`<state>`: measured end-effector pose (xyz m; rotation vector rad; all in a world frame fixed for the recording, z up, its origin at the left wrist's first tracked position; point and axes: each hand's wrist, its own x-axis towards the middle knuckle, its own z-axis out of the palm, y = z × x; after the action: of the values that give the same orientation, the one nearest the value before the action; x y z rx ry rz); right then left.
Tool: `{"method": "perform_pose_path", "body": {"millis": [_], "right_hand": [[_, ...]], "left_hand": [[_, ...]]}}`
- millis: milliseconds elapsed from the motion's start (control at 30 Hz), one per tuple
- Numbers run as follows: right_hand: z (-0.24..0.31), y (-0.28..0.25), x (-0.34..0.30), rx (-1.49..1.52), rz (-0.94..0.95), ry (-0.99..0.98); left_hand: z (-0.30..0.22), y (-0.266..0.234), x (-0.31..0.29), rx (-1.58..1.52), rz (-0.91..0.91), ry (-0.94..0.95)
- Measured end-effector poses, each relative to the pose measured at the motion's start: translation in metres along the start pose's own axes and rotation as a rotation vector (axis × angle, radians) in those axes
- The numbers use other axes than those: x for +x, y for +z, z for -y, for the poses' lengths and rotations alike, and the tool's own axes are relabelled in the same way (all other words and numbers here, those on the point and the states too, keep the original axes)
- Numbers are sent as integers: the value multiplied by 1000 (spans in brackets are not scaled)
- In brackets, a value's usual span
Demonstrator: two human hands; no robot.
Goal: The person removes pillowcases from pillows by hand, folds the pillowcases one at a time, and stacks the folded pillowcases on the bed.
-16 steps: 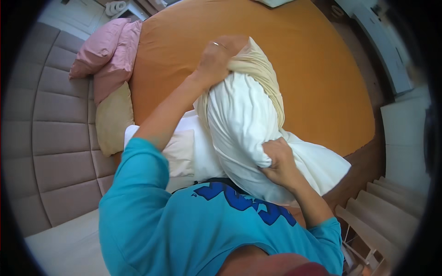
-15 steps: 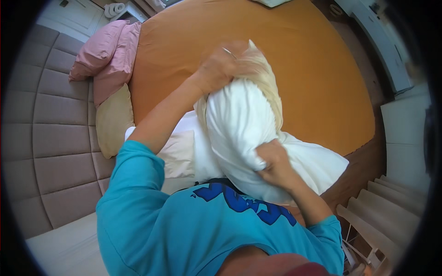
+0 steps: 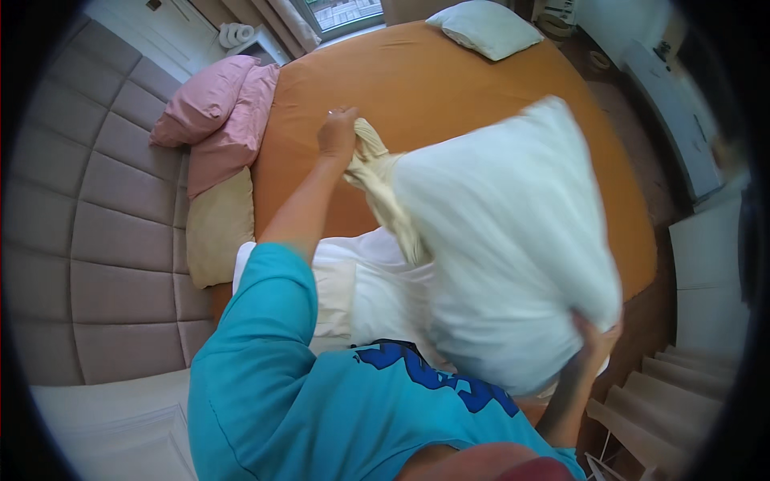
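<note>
A plump white pillow (image 3: 505,232) hangs tilted in front of me over the near side of the bed. My right hand (image 3: 597,341) grips its lower right corner, the fingers partly behind the edge. My left hand (image 3: 338,136), closed and stretched out over the sheet, holds a bunched cream pillowcase (image 3: 381,188). The twisted cloth runs from that hand to the left edge of the pillow. Whether it still covers that end of the pillow I cannot tell. Beneath lie white bedding (image 3: 385,280) and a folded cream cloth (image 3: 334,297).
The bed has an orange fitted sheet (image 3: 321,84). Pink pillows (image 3: 212,100) and a beige pillow (image 3: 224,228) lean by the padded headboard (image 3: 120,216) on the left. Another white pillow (image 3: 485,28) lies at the far edge. A pleated light fabric (image 3: 666,401) stands at the lower right.
My hands have moved apart, the left one leftward with the pillowcase, the right one rightward. Much more of the white pillow is now bare of the cream cloth. My view has shifted too.
</note>
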<state>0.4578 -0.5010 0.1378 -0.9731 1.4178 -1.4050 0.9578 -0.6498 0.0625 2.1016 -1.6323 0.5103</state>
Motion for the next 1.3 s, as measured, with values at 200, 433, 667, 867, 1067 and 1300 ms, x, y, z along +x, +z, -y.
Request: {"method": "perform_pose_path", "body": {"millis": [200, 433, 667, 867, 1067, 1300], "right_hand": [[-139, -37, 135, -858, -383, -451], [-49, 155, 60, -191, 581, -279], [3, 270, -8, 155, 1376, -127], [53, 240, 31, -8, 929, -442], [103, 215, 52, 128, 790, -350], [112, 237, 61, 95, 641, -418]], "left_hand": [[-25, -89, -2, -392, -468, 418], [-51, -155, -49, -390, -469, -30], [-24, -175, -98, -1327, 104, -557], [31, -189, -206, -1752, 34, -660], [33, -221, -236, -2577, 494, -694], [36, -285, -207, -1467, 238, -400]]}}
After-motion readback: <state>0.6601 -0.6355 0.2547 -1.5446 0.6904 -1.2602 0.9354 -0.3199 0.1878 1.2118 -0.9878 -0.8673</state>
